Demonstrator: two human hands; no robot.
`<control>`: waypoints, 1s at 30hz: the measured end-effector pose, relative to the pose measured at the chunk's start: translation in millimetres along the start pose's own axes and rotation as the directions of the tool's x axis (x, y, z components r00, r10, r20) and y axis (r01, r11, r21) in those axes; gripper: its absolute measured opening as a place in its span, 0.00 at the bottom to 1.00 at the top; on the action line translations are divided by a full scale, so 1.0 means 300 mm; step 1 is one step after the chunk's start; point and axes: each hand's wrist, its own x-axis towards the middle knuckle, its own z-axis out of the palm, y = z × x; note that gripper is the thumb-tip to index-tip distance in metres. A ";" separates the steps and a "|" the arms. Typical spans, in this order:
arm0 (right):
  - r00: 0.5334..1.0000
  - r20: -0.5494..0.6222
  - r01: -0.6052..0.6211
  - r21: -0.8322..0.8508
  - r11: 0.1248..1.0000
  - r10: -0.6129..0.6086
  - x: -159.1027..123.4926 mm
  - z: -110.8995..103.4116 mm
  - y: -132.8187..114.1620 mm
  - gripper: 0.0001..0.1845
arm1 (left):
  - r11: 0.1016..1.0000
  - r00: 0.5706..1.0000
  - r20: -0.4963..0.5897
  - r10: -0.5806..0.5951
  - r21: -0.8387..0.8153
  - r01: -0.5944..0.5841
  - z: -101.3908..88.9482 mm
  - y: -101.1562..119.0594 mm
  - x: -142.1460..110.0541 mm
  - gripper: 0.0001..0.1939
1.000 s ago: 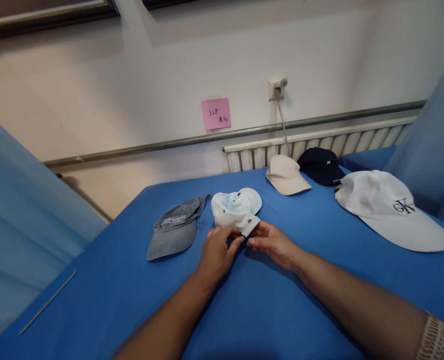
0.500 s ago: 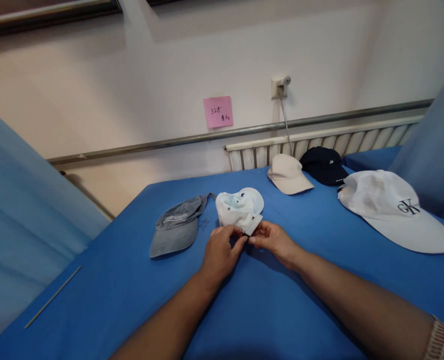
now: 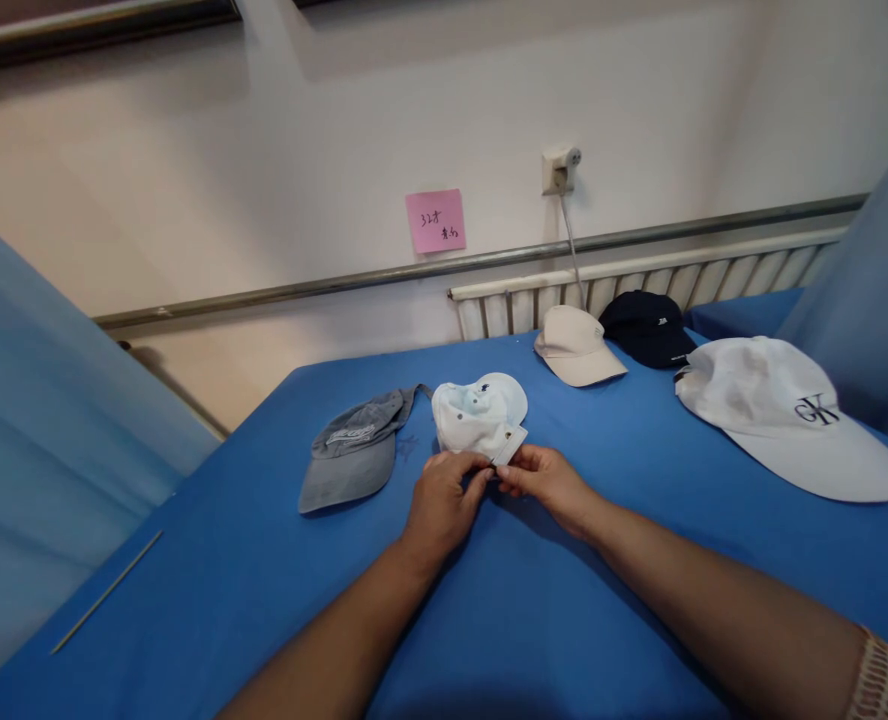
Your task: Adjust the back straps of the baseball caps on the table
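A pale blue-white baseball cap lies on the blue-covered table, its brim pointing away from me and its back strap toward me. My left hand pinches the strap end near a small dark buckle, thumb against fingers. From the other side my right hand is closed on the strap by the same buckle. The fingertips of both hands almost meet there and partly hide the buckle. Just left of this cap rests a grey baseball cap, brim toward me.
Farther right on the table sit a beige cap, a navy cap and a large white cap. A thin stick lies at the left edge. Behind are a radiator, a rail and a plugged-in cord.
My right hand's fingers have shifted slightly at the strap, with the thumb a little higher. The strap end has tilted a bit. The caps on the table stay where they were.
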 end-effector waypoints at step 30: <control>0.999 -0.047 0.026 -0.023 0.999 -0.027 0.024 0.008 0.018 0.13 | 0.999 0.997 -0.072 0.026 -0.024 -0.027 0.022 0.003 0.010 0.04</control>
